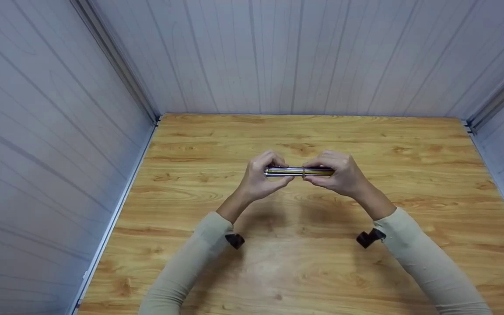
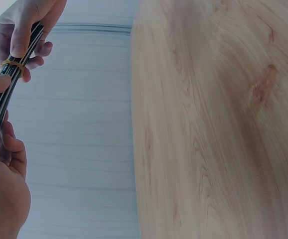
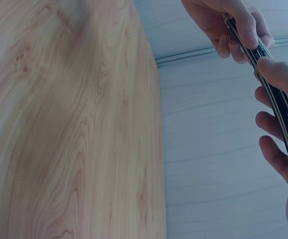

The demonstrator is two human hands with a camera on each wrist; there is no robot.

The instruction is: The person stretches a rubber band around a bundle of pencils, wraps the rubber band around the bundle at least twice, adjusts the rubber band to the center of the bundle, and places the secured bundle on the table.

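Observation:
A bundle of slim, pencil-like sticks [image 1: 296, 171], dark with pale and yellow stripes, is held level above the table. A yellowish rubber band [image 2: 13, 65] goes around it near the middle. My left hand [image 1: 261, 175] grips the left part, thumb on the near side and fingers on the far side. With thumb and fingers my right hand [image 1: 339, 174] holds the right part, its fingertips right at the band. The two hands face each other with a short stretch of the bundle [image 3: 253, 55] showing between them. Palms and fingers hide the rest of the sticks.
Below lies a wood-grain table [image 1: 278, 271], with the shadows of both hands on it. Pale panel walls [image 1: 234, 57] stand at the back, left and right. Dark wrist mounts [image 1: 235, 240] sit on both light sleeves.

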